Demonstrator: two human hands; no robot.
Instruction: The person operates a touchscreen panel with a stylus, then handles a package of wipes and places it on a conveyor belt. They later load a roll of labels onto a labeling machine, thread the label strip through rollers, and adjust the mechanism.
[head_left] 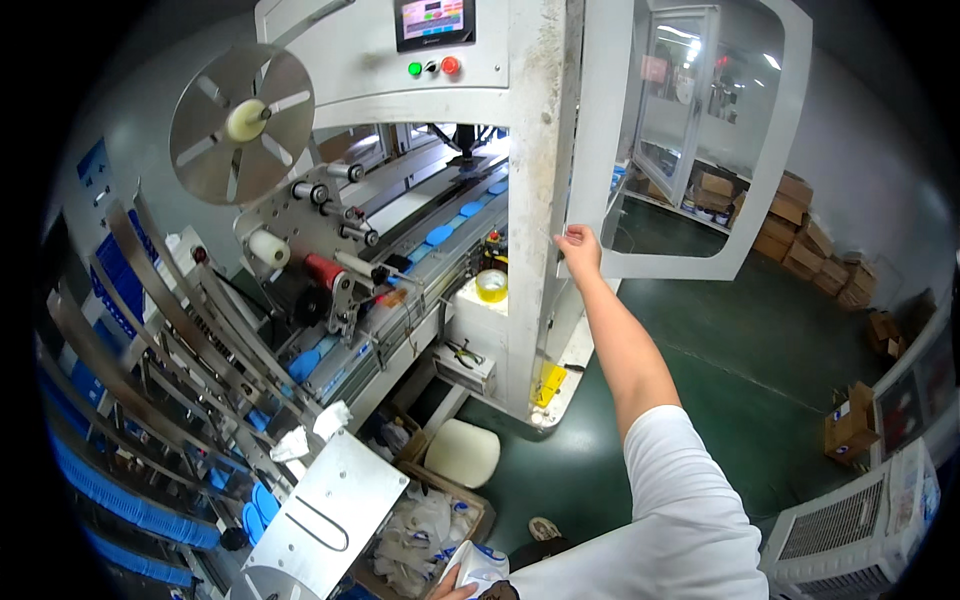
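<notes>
My right arm reaches forward to the white machine post, beside the hinged edge of an open door with a clear window. The fingers of my right hand are pinched together at the post's edge; whatever is between them is too small to name. At the bottom edge of the view, part of my left hand curls round a white package with blue print. Blue oval pieces lie in a row on the conveyor running through the machine.
A large metal reel disc and rollers stand left. Yellow tape sits on a ledge, pliers below. A cream stool and a box of crumpled film are near. Cardboard boxes line the right wall; an air cooler stands lower right.
</notes>
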